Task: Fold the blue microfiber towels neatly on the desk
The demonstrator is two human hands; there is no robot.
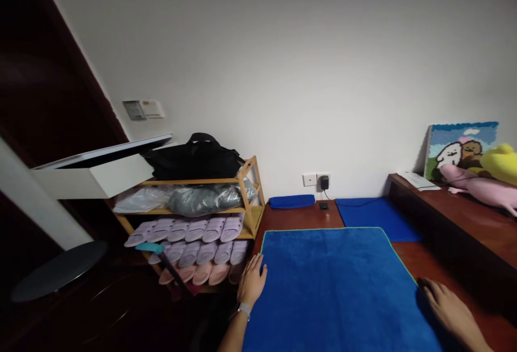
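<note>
The left hand lies at the left edge of a blue towel. Its thumb sticks out, apart from the other fingers. A pale band goes around that wrist. The right hand is at the towel's right edge, with its fingers a little bent and close together. I can't tell if those fingers pinch the cloth. The towel is spread out between the two hands, on a shiny red-brown table, and it has a thin green border.

Past the towel's far edge, a folded blue cloth lies by the white wall. A flat blue mat lies farther right. Between them, a black plug sits in a wall socket.

To the right is a raised wooden shelf. It has some papers, a long pink stuffed toy, a yellow stuffed toy and a fuzzy picture of two fluffy animals.

To the left is a wooden shoe rack. A black bag sits on top, next to an open white box. Lower down are purple slippers in rows, with pink slippers under them.
</note>
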